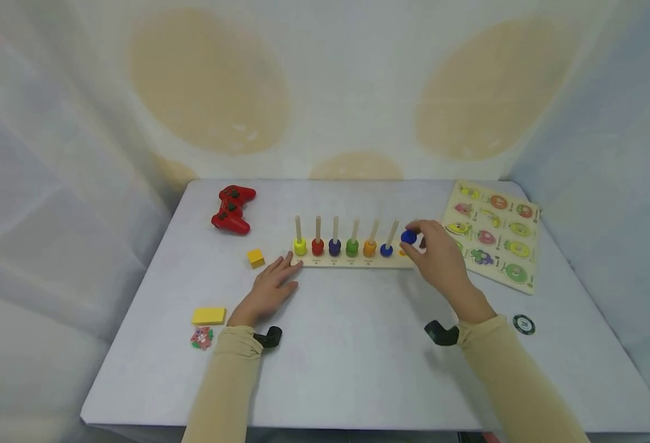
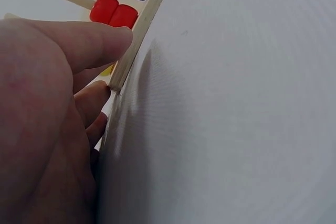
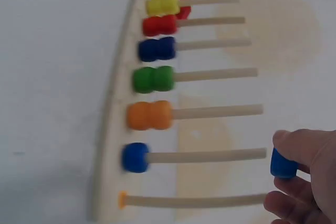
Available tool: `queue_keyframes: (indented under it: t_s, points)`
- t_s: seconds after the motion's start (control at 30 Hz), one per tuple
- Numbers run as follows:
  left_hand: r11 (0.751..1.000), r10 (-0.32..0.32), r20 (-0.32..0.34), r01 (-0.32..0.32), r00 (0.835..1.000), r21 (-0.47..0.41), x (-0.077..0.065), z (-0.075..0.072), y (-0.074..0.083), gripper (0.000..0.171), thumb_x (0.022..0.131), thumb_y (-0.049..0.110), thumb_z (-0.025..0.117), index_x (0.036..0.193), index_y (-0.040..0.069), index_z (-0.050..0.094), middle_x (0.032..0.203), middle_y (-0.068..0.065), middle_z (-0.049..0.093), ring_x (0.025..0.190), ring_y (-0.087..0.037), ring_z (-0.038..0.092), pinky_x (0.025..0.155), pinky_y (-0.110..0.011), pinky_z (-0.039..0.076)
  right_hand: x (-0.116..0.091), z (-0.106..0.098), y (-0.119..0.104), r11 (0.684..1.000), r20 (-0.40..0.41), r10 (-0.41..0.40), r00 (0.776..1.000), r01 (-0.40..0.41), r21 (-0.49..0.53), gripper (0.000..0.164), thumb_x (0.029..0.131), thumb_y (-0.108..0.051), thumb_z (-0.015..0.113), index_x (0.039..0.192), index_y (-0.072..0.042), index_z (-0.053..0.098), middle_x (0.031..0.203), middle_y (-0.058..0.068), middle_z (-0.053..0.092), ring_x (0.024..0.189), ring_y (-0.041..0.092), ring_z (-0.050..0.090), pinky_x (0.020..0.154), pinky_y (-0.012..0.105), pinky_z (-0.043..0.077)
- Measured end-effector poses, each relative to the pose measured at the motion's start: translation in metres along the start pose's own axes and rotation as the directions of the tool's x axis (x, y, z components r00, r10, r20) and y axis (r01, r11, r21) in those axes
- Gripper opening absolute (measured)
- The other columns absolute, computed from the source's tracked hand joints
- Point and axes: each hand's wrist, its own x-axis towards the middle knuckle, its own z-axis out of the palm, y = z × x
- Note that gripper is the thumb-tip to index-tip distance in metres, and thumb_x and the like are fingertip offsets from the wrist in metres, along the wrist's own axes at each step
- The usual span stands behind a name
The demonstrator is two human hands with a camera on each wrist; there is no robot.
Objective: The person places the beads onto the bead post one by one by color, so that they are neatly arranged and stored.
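A long wooden peg board (image 1: 352, 265) with upright pegs lies across the table. In the right wrist view, yellow, red, dark blue, green and orange beads (image 3: 149, 115) sit in pairs on their pegs. A single blue bead (image 3: 135, 157) sits low on the peg after orange, and the last peg (image 3: 194, 201) carries only a thin orange piece at its base. My right hand (image 1: 441, 258) pinches another blue bead (image 3: 284, 164) between thumb and fingers, level with the peg tips. My left hand (image 1: 269, 289) rests at the board's left end, its fingers touching the edge.
A red game controller (image 1: 232, 210) lies at the back left. Nearer are a yellow cube (image 1: 255, 258), a yellow block (image 1: 209, 316) and a small pink figure (image 1: 202, 338). To the right lie a fruit picture board (image 1: 502, 234) and a round chip (image 1: 524, 324).
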Motion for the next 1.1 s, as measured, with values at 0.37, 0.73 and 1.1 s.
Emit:
queue_keyframes:
  t_s: [0.37, 0.73, 1.1]
  points:
    - [1.000, 0.011, 0.009, -0.011, 1.000, 0.001, 0.002, 0.005, 0.003, 0.054, 0.106, 0.033, 0.050, 0.159, 0.032, 0.037, 0.173, 0.007, 0.009, 0.162, -0.026, 0.004, 0.128, -0.061, 0.004, 0.047, -0.018, -0.013, 0.993, 0.148, 0.078, 0.986, -0.063, -0.104, 0.041, 0.099, -0.023, 0.068, 0.136, -0.007, 0.061, 0.124, 0.017, 0.066, 0.091, 0.030, 0.063, 0.073, 0.043, 0.055]
    - [1.000, 0.002, 0.011, -0.002, 1.000, 0.005, 0.005, 0.007, 0.000, 0.054, 0.107, 0.034, 0.051, 0.159, 0.033, 0.037, 0.173, 0.008, 0.008, 0.162, -0.025, 0.003, 0.129, -0.060, 0.003, 0.051, -0.020, -0.016, 0.987, 0.216, 0.106, 0.971, -0.077, -0.142, 0.041, 0.099, -0.023, 0.066, 0.138, -0.010, 0.060, 0.135, 0.017, 0.062, 0.112, 0.036, 0.064, 0.086, 0.050, 0.057]
    - [1.000, -0.010, 0.017, 0.010, 1.000, -0.018, 0.005, 0.009, -0.004, 0.055, 0.106, 0.033, 0.051, 0.159, 0.033, 0.037, 0.173, 0.008, 0.009, 0.162, -0.025, 0.003, 0.128, -0.061, 0.004, 0.047, -0.016, -0.013, 0.988, 0.222, 0.119, 0.968, -0.093, -0.127, 0.040, 0.100, -0.023, 0.066, 0.138, -0.010, 0.061, 0.134, 0.016, 0.063, 0.095, 0.030, 0.065, 0.079, 0.045, 0.058]
